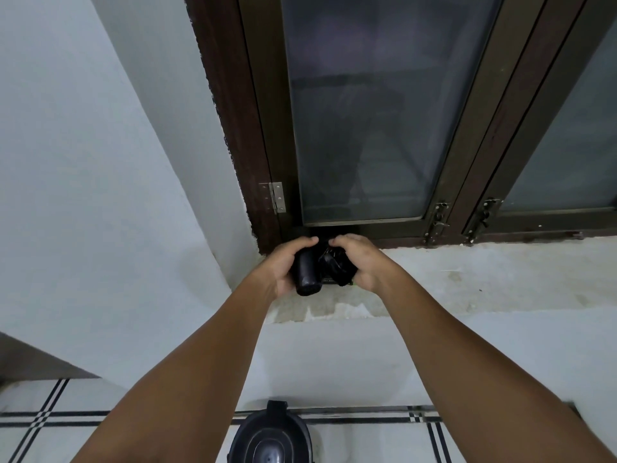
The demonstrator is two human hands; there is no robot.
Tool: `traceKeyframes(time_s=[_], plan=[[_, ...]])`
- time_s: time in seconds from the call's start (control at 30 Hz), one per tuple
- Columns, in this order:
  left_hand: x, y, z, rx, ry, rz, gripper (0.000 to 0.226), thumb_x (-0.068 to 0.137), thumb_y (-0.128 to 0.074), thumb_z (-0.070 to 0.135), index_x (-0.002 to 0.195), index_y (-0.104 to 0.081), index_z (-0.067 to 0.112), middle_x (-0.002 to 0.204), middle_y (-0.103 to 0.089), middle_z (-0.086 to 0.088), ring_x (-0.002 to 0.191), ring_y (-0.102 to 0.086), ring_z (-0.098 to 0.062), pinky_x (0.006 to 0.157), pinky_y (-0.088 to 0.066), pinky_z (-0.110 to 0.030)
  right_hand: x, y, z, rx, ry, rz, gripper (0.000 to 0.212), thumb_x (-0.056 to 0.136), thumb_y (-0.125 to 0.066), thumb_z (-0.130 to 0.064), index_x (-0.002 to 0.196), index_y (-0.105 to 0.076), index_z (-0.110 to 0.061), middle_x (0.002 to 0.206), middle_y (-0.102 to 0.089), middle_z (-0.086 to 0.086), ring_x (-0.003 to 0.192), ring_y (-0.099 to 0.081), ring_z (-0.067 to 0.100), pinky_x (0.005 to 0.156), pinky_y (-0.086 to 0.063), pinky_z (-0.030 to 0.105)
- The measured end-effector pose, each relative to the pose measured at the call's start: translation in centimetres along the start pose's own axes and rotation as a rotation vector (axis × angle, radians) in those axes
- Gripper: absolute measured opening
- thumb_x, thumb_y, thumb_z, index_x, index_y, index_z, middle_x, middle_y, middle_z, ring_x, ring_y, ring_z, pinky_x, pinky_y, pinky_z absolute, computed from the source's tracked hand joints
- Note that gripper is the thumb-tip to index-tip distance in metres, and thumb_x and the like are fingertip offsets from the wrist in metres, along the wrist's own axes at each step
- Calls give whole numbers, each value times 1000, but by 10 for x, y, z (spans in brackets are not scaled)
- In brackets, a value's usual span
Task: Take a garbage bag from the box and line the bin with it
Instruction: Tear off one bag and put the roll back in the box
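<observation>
A: We've got the roll [306,274] clenched in our left hand [283,264], right hand [359,262] pinching the loose bag [334,265], over the box [329,281] at the sill's [467,279] left end.

B: Risk: yank too hard w/ the right, several bags unspool, or it tears off-perf. Bin [270,436] is below.

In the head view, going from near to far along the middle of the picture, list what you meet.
Black bin on the tiled floor → stained window ledge → left hand and right hand holding the roll of garbage bags → frosted window pane.
</observation>
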State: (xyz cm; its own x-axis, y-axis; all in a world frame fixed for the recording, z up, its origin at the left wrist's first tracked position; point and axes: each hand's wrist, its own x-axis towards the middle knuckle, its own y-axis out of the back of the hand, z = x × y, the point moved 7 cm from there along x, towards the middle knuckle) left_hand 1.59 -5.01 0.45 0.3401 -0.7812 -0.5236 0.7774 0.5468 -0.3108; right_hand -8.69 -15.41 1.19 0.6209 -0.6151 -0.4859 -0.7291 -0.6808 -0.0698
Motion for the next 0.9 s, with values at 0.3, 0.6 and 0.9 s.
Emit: traceKeyframes(time_s=[0.3,0.6,0.9], plan=[[-1,15,6,-1,-33,15,50,89,-80,37,132,-68,15,121,-77,-16,110,-74,-35,86,-62,-43,-7,8,3,146,-80,66,20,92,-49,-10,98,-67,-15,95,-68,12,78,-66,29,63,-56,35],[-4,18,2,-86,-14,71,34,94,-66,35,119,-68,13,108,-74,-17,92,-71,-31,79,-58,-38,-5,10,-5,-84,15,31,15,86,-75,-20,99,-71,-13,102,-75,13,89,-71,28,72,-58,35],[-2,19,-3,-125,-25,82,49,92,-67,60,120,-72,20,113,-79,-15,111,-72,-35,104,-55,-48,-4,17,-1,257,-21,160,23,100,-45,4,115,-59,-8,108,-66,19,86,-66,29,75,-61,44]])
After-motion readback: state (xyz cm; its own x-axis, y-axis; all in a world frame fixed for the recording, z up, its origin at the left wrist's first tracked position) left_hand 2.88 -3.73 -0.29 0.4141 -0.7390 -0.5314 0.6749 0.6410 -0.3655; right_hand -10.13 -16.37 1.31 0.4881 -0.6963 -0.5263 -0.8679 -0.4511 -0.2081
